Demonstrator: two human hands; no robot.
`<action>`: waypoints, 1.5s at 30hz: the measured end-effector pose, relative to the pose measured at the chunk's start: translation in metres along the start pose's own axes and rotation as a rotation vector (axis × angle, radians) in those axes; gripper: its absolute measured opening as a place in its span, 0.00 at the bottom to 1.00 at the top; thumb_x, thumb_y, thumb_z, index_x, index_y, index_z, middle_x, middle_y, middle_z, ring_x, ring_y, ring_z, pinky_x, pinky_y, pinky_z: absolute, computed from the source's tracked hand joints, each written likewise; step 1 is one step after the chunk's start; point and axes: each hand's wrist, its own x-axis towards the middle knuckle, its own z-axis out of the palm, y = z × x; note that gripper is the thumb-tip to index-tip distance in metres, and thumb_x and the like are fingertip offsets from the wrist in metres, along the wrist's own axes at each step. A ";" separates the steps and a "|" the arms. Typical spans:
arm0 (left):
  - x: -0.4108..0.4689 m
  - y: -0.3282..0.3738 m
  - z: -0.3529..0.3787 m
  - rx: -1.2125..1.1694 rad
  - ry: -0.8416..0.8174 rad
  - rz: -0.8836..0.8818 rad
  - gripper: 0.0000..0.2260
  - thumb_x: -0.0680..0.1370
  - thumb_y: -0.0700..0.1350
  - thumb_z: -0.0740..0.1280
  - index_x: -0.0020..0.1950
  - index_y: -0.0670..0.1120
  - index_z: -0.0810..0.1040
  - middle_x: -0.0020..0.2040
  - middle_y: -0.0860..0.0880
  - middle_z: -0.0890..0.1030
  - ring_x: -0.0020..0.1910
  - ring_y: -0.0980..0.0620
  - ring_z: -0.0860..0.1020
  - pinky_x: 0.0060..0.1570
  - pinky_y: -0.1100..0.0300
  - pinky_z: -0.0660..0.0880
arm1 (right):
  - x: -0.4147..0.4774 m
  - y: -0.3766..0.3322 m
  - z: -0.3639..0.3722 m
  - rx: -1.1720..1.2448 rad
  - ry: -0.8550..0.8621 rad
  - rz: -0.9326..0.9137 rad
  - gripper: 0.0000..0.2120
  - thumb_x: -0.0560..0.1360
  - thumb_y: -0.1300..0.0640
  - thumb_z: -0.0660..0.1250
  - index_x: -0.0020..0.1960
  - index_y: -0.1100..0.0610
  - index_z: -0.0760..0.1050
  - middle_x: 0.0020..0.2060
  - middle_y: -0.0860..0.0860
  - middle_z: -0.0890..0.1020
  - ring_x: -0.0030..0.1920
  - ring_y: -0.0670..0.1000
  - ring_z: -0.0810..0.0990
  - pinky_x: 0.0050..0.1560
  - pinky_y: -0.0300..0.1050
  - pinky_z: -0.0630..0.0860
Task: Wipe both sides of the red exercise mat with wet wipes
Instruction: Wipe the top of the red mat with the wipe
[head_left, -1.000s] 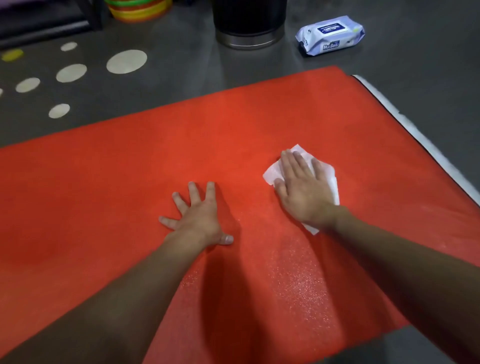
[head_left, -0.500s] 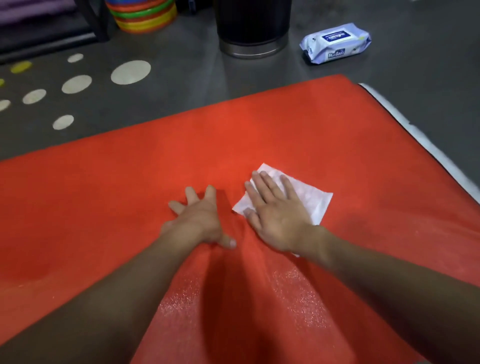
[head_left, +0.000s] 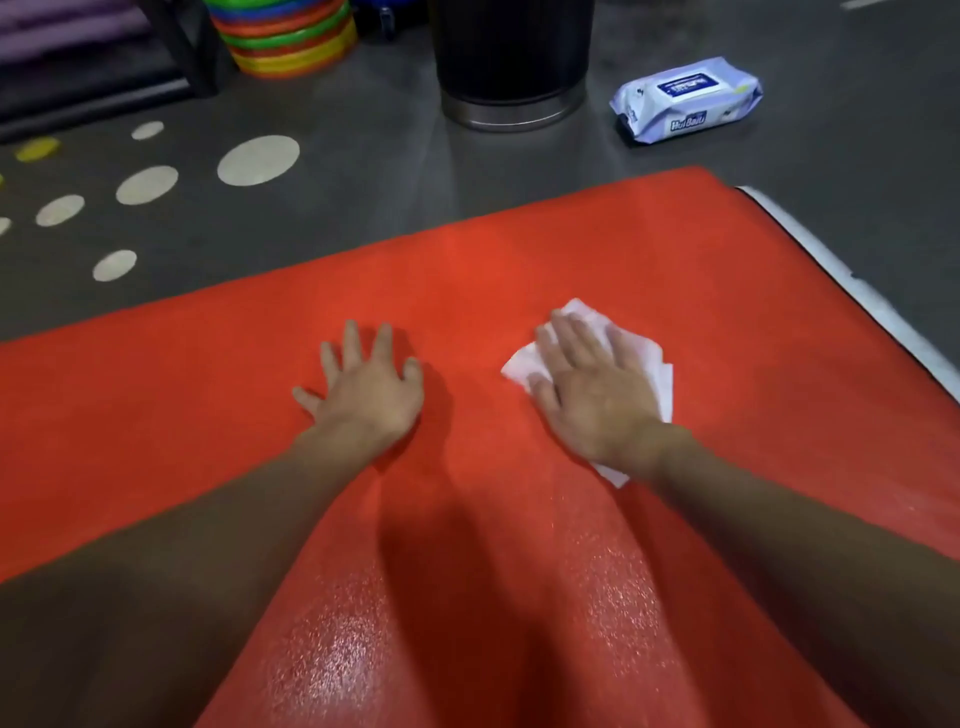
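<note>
Floor (head_left: 363, 171) beyond the red mat (head_left: 519, 260) holds a wipes pack (head_left: 685, 101), a dark bin (head_left: 511, 62) cut off at the top, and stacked coloured rings (head_left: 291, 36). Right hand (head_left: 592, 395) presses a white wipe (head_left: 649, 358) flat on the mat, fingers straight, wipe half hidden. Left hand (head_left: 369, 389) lies flat, holding nothing.

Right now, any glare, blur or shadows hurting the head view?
Head view: wet sparkle glare on the red mat near the camera; right hand and wipe slightly motion-blurred; left hand sharper, throwing a dark shadow to its right.
</note>
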 end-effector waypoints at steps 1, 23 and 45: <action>-0.002 0.000 0.011 0.050 -0.001 0.017 0.27 0.81 0.60 0.49 0.80 0.57 0.50 0.81 0.51 0.44 0.79 0.42 0.42 0.69 0.27 0.44 | 0.004 -0.005 0.001 -0.004 0.013 0.092 0.32 0.80 0.42 0.37 0.81 0.55 0.43 0.80 0.52 0.43 0.79 0.50 0.38 0.77 0.56 0.36; -0.004 -0.004 0.032 0.126 0.108 0.065 0.32 0.76 0.61 0.41 0.80 0.55 0.46 0.81 0.47 0.45 0.79 0.39 0.41 0.68 0.25 0.43 | 0.074 -0.033 0.006 0.050 0.132 0.113 0.33 0.81 0.46 0.45 0.79 0.64 0.44 0.80 0.56 0.53 0.80 0.53 0.48 0.78 0.58 0.44; -0.004 -0.005 0.028 0.118 0.088 0.077 0.31 0.77 0.61 0.43 0.80 0.54 0.52 0.81 0.46 0.49 0.79 0.38 0.45 0.67 0.25 0.45 | 0.148 -0.051 0.003 -0.037 0.062 -0.203 0.39 0.75 0.38 0.36 0.80 0.59 0.51 0.80 0.54 0.51 0.80 0.50 0.46 0.78 0.55 0.41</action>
